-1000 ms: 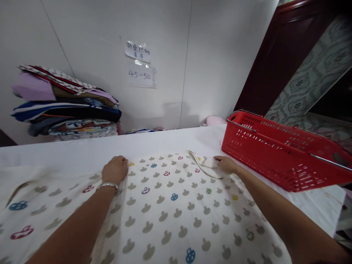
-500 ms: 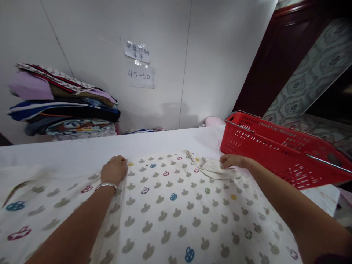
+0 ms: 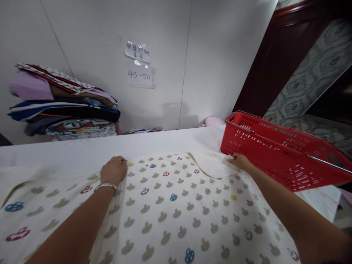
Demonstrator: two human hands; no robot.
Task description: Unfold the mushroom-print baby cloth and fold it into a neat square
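A white cloth with a mushroom print (image 3: pixel 176 198) in grey, with some coloured ones, lies spread over the table and runs off the bottom of the view. My left hand (image 3: pixel 113 169), a silver bangle at its wrist, is closed at the cloth's far edge, by a fold line running toward me. At the far right corner, my right hand (image 3: pixel 238 161) pinches the cloth's edge. Between that hand and the middle, a plain white flap (image 3: pixel 213 164) of the cloth is turned over the print. My left fingertips are partly hidden.
A red plastic basket (image 3: pixel 275 156) with metal handles stands right behind my right hand. Folded fabrics (image 3: pixel 68 102) are piled at the back left on the white table (image 3: pixel 165 141). Paper signs (image 3: pixel 140 75) hang on the wall. A pink bundle (image 3: pixel 213 121) sits at the back.
My right hand has moved slightly right, pulling the cloth's corner with it. The turned-over flap looks flatter and smoother. My left hand has stayed in place.
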